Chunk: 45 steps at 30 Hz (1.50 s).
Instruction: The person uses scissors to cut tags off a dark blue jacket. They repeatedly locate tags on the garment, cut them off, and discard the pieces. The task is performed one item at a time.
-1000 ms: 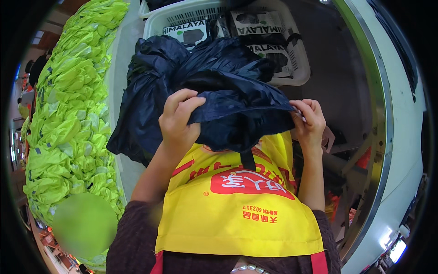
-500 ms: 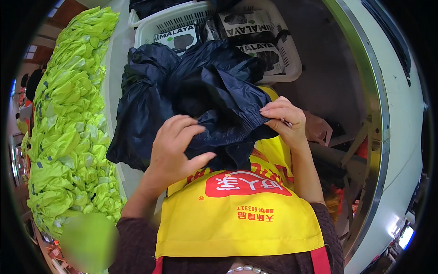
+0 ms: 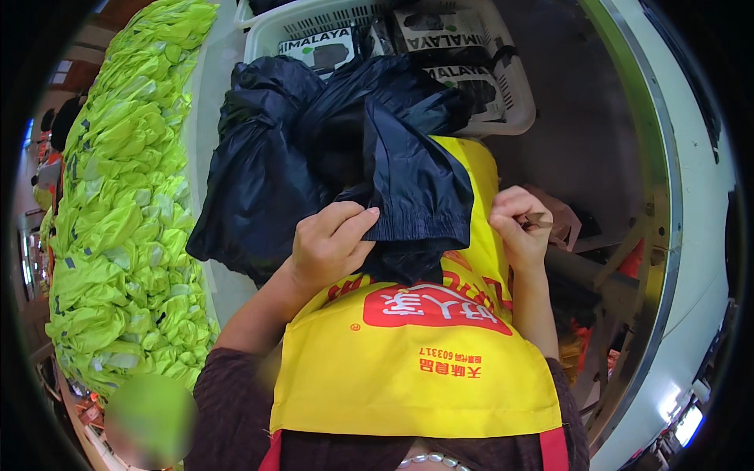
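A dark navy garment (image 3: pixel 271 169) of thin, shiny cloth lies bunched over my lap and the pale work surface. Its gathered elastic edge (image 3: pixel 428 228) faces me. My left hand (image 3: pixel 334 242) is closed on the left end of this edge, thumb and fingers pinched together. Apart from the cloth, to its right, my right hand (image 3: pixel 520 228) is closed around a small, thin, brownish pointed tool (image 3: pixel 539 220). Most of that tool is hidden in the fingers, so its exact kind does not show.
Beyond the garment stands a white plastic basket (image 3: pixel 522 106) with black-and-white packages (image 3: pixel 318 49). A long heap of lime-green bundled garments (image 3: pixel 118 212) runs along the left. On the right is a metal-edged table (image 3: pixel 667 196). A yellow apron (image 3: pixel 416 392) covers my lap.
My left hand has closed on the elastic edge. My right hand has let go of the cloth and moved slightly right. The edge now hangs flatter, turned toward me.
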Motion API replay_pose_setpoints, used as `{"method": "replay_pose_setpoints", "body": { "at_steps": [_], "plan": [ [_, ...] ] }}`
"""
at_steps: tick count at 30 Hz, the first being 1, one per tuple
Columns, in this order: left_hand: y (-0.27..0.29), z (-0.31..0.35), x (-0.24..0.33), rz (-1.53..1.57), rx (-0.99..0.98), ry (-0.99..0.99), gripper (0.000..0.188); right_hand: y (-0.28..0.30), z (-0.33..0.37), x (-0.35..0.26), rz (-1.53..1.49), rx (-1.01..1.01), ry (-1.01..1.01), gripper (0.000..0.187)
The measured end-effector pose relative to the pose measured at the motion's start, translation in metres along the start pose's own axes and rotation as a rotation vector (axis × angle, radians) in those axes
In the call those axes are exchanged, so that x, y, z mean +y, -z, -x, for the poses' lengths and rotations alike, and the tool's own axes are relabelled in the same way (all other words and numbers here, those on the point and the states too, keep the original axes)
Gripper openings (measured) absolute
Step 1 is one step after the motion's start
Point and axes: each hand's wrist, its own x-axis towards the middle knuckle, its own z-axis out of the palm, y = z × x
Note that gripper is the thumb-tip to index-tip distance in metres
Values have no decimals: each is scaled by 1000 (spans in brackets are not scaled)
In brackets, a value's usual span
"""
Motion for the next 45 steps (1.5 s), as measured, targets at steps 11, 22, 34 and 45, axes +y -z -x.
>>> {"method": "replay_pose_setpoints", "body": {
  "at_steps": [11,22,34,45],
  "plan": [
    [9,42,-17,1025,-546,727,22,-28,-51,53,262,-99,-629,36],
    [-28,-17,-94,1188,-121,1245,30,-59,-31,46,420,-156,-392,17],
    [-20,39,-69,1656,193,1143,51,-63,-94,42,494,-183,-449,35],
    [-2,16,-75,1346,134,1362,25,-103,-94,86,545,-281,-334,20]
  ]
}}
